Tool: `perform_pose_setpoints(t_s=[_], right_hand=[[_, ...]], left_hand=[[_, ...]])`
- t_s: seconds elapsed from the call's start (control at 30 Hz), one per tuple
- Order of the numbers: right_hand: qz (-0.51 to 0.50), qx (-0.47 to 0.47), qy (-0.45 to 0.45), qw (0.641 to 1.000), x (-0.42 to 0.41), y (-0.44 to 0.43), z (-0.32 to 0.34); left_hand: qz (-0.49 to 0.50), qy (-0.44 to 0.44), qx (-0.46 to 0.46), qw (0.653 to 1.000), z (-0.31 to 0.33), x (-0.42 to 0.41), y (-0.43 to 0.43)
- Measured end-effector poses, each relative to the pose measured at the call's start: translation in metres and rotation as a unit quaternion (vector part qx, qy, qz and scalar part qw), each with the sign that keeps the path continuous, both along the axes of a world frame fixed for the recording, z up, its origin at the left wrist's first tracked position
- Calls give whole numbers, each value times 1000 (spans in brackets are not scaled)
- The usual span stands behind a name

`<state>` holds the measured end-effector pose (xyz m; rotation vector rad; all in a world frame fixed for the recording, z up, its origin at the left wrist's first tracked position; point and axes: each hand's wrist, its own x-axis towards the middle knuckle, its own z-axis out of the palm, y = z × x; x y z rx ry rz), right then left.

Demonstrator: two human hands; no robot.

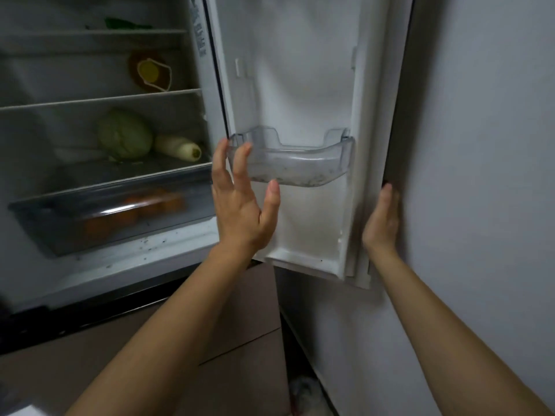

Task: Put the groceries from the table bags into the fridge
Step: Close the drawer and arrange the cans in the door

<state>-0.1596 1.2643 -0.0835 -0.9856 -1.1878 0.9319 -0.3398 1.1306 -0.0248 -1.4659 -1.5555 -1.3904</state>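
Observation:
The fridge stands open, its door [303,70] swung out to the right. My left hand [240,202] is spread open in front of the left end of the clear door bin [300,163], fingers straight, holding nothing. My right hand [383,220] lies flat against the door's outer edge, fingers straight. Inside, a green cabbage [124,135] and a white radish [178,147] lie on the lower shelf. Orange fruit [132,211] shows through the clear drawer [75,223] below. A round container with a yellow lid [150,72] sits on the middle shelf, and something green [126,24] on the top shelf.
A grey wall [486,145] stands right behind the open door. Below the fridge compartment is a brown lower door panel [246,340]. A crumpled white bag [306,391] lies on the floor in the gap beside the wall.

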Motion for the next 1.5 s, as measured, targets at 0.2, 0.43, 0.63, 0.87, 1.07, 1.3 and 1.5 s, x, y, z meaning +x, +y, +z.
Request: perform_pose_setpoints(t_s=[0.2, 0.43, 0.63, 0.87, 1.07, 1.3, 1.5], right_hand=[[13, 73, -53, 996, 10, -35, -7], [44, 107, -93, 989, -6, -114, -19], [121, 186, -245, 944, -59, -195, -17], [225, 233, -447, 834, -121, -233, -19], [242, 264, -536, 765, -169, -218, -20], [195, 274, -563, 755, -228, -173, -35], [133, 321, -560, 752, -263, -149, -61]], left_hand=[[-15, -75, -1, 997, 1, -2, -22], [-61, -251, -70, 964, 10, -25, -90], [-120, -337, -136, 924, -5, -52, -165], [-199, -386, -215, 875, -14, -91, -223], [-154, -408, -273, 857, -29, -142, -210], [24, -333, -199, 921, -34, -186, -178], [95, -348, -129, 924, -43, -214, -149]])
